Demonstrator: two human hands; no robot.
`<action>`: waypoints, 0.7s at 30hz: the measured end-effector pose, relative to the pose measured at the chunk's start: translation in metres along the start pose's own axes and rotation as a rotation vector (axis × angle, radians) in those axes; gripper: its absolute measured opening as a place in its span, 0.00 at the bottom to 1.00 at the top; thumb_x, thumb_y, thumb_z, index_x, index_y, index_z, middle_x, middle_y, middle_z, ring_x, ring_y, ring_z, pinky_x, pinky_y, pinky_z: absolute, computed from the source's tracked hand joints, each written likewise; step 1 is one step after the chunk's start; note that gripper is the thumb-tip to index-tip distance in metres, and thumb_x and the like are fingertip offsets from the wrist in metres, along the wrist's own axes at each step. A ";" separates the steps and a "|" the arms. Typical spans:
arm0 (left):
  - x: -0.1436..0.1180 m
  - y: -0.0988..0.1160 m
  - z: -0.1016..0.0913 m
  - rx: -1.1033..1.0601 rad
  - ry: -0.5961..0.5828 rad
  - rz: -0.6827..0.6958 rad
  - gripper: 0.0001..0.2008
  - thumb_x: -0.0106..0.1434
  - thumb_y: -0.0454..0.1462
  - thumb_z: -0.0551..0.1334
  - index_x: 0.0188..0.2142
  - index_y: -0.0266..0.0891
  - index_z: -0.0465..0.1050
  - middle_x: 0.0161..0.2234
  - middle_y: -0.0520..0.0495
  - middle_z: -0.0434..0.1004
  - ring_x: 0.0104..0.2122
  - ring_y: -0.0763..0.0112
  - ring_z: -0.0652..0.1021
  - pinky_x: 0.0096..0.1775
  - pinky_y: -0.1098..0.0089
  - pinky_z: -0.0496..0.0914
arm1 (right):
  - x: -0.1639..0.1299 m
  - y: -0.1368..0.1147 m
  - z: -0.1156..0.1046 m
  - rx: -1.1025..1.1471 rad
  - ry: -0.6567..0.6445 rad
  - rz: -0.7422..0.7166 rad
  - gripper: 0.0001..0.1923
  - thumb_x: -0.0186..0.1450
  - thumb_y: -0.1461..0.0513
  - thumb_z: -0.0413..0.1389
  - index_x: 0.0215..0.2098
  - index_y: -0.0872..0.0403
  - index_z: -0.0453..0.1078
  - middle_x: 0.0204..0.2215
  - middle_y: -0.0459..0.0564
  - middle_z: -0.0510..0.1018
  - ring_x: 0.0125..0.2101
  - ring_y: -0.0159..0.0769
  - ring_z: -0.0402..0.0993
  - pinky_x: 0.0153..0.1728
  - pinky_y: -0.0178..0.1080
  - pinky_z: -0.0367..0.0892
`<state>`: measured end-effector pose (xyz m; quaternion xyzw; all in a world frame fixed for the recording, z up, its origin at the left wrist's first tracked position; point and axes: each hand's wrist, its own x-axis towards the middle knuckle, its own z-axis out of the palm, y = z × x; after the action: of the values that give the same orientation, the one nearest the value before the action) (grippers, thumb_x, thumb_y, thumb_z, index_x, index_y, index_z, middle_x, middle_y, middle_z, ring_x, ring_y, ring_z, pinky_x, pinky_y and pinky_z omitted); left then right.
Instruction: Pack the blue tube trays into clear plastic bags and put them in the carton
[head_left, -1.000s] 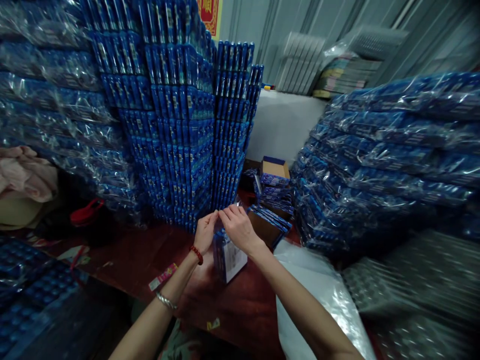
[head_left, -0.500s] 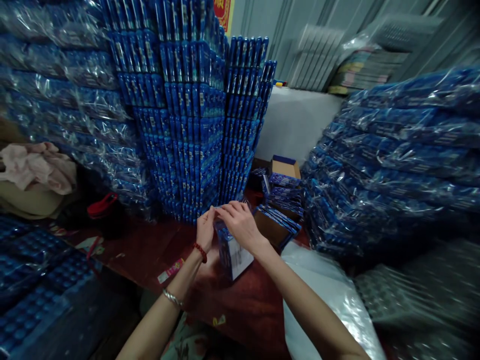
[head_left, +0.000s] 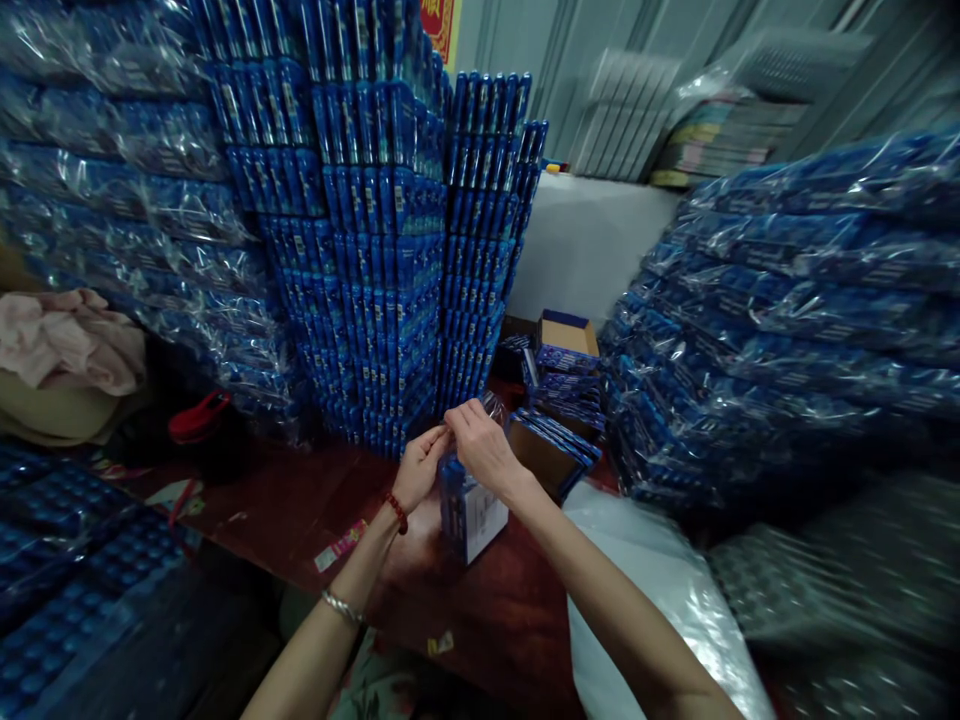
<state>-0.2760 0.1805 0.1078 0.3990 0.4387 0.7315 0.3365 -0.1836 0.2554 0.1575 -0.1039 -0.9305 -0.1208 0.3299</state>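
A blue and white box [head_left: 472, 515] stands upright on the dark red table [head_left: 300, 500], under my two hands. My left hand [head_left: 416, 467] and my right hand [head_left: 484, 450] meet above its top, fingertips pinched together on something thin and clear, likely a piece of tape or film. What exactly they pinch is too small to tell. A red bead bracelet and a silver bangle are on my left wrist.
A tall stack of blue boxes [head_left: 375, 220] rises just behind my hands. Plastic-wrapped blue packs [head_left: 787, 320] pile up at right and left. An open brown carton [head_left: 566, 335], flat blue boxes [head_left: 559, 440], a white plastic sheet [head_left: 645, 590], a red object [head_left: 196, 416] and pink cloth [head_left: 67, 335] lie around.
My hands have risen slightly above the box top and the fingertips have drawn together into a pinch. The camera view shifted a little; the box stays in place.
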 end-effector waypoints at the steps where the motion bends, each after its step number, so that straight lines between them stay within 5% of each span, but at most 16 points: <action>1: 0.000 0.000 0.001 -0.014 -0.013 -0.009 0.23 0.52 0.51 0.65 0.37 0.34 0.77 0.39 0.42 0.80 0.41 0.62 0.78 0.48 0.62 0.69 | 0.002 0.008 -0.001 0.039 0.074 0.075 0.10 0.63 0.70 0.44 0.32 0.57 0.67 0.29 0.53 0.72 0.34 0.39 0.63 0.36 0.38 0.62; 4: -0.001 0.000 -0.002 -0.075 -0.024 -0.041 0.22 0.54 0.50 0.65 0.38 0.33 0.76 0.40 0.39 0.80 0.42 0.59 0.79 0.50 0.59 0.68 | 0.004 0.056 -0.023 0.273 0.475 0.494 0.11 0.65 0.64 0.44 0.30 0.56 0.67 0.28 0.51 0.72 0.31 0.35 0.66 0.36 0.39 0.62; 6: 0.000 0.002 -0.008 -0.105 0.040 -0.051 0.22 0.54 0.50 0.64 0.37 0.32 0.76 0.38 0.37 0.80 0.41 0.58 0.80 0.50 0.57 0.69 | -0.007 0.099 -0.057 0.512 0.844 0.786 0.12 0.63 0.59 0.45 0.27 0.56 0.65 0.24 0.50 0.71 0.27 0.33 0.66 0.33 0.40 0.62; 7: 0.002 0.003 -0.012 -0.110 0.082 -0.048 0.22 0.54 0.51 0.64 0.36 0.32 0.76 0.37 0.37 0.81 0.40 0.58 0.80 0.50 0.57 0.69 | -0.018 0.119 -0.077 0.540 0.928 0.825 0.13 0.63 0.58 0.42 0.27 0.55 0.63 0.24 0.50 0.70 0.25 0.31 0.66 0.31 0.40 0.61; 10: 0.011 0.006 -0.023 -0.107 0.150 -0.026 0.23 0.55 0.52 0.63 0.34 0.32 0.75 0.36 0.37 0.81 0.39 0.58 0.80 0.48 0.58 0.70 | -0.066 0.147 -0.129 0.587 0.968 0.858 0.10 0.59 0.58 0.45 0.21 0.50 0.58 0.18 0.45 0.64 0.15 0.25 0.52 0.21 0.37 0.52; 12: 0.019 0.008 -0.027 -0.114 0.147 -0.013 0.23 0.56 0.53 0.62 0.32 0.32 0.75 0.34 0.37 0.81 0.38 0.59 0.80 0.47 0.59 0.70 | -0.097 0.130 -0.140 0.741 0.936 0.849 0.07 0.58 0.59 0.48 0.23 0.50 0.60 0.14 0.38 0.55 0.12 0.23 0.40 0.16 0.34 0.43; 15: 0.028 0.009 -0.028 -0.134 0.148 -0.001 0.22 0.56 0.52 0.62 0.31 0.32 0.74 0.33 0.39 0.81 0.36 0.60 0.81 0.46 0.60 0.71 | -0.121 0.063 -0.107 0.689 0.655 0.857 0.10 0.59 0.61 0.51 0.39 0.51 0.68 0.18 0.41 0.65 0.14 0.27 0.56 0.14 0.32 0.51; 17: 0.031 0.010 -0.027 -0.147 0.160 0.009 0.21 0.56 0.51 0.63 0.31 0.32 0.74 0.32 0.40 0.81 0.36 0.61 0.81 0.45 0.60 0.71 | -0.118 0.013 -0.065 0.528 0.264 0.683 0.16 0.60 0.64 0.49 0.45 0.51 0.69 0.38 0.51 0.76 0.34 0.35 0.73 0.30 0.37 0.69; 18: 0.031 0.010 -0.027 -0.149 0.166 0.018 0.20 0.56 0.51 0.63 0.31 0.33 0.74 0.31 0.41 0.81 0.36 0.61 0.81 0.45 0.61 0.71 | -0.112 -0.008 -0.044 0.476 0.068 0.562 0.23 0.60 0.67 0.46 0.52 0.49 0.66 0.48 0.52 0.74 0.40 0.36 0.74 0.37 0.38 0.71; 21: 0.026 0.014 -0.031 -0.122 0.168 0.061 0.18 0.57 0.50 0.62 0.31 0.34 0.74 0.32 0.42 0.81 0.36 0.62 0.80 0.45 0.62 0.71 | -0.084 -0.045 0.005 0.251 -0.454 0.452 0.42 0.55 0.73 0.45 0.64 0.39 0.47 0.64 0.48 0.55 0.37 0.35 0.76 0.35 0.38 0.72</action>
<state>-0.3170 0.1856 0.1189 0.3282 0.4077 0.7976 0.2999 -0.1348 0.2049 0.0938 -0.2902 -0.9412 0.0971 0.1429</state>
